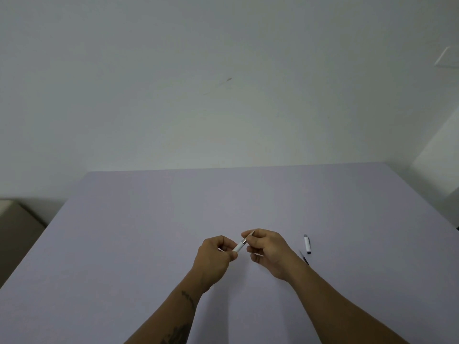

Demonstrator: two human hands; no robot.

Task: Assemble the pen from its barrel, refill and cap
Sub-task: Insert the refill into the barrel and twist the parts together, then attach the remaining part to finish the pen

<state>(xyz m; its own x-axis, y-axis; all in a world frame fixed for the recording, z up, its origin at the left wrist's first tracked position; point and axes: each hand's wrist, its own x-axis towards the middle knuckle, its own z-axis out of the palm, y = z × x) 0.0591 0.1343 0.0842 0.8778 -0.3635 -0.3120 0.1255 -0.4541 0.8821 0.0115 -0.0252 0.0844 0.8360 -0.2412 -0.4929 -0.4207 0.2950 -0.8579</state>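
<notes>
Barrel between two hands (one cap aside)

- Left hand: fingers curled closed, thumb pressed against the index finger in a pinch grip.
- Right hand: fingertips pinched together at the top, lower fingers curled inward.
- Both forearms bare, converging forward.

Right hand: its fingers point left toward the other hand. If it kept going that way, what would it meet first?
Probably the white barrel, whose metal end the right hand seems to pinch already; just beyond it sits the left hand. Depth is unclear from one view.
</notes>
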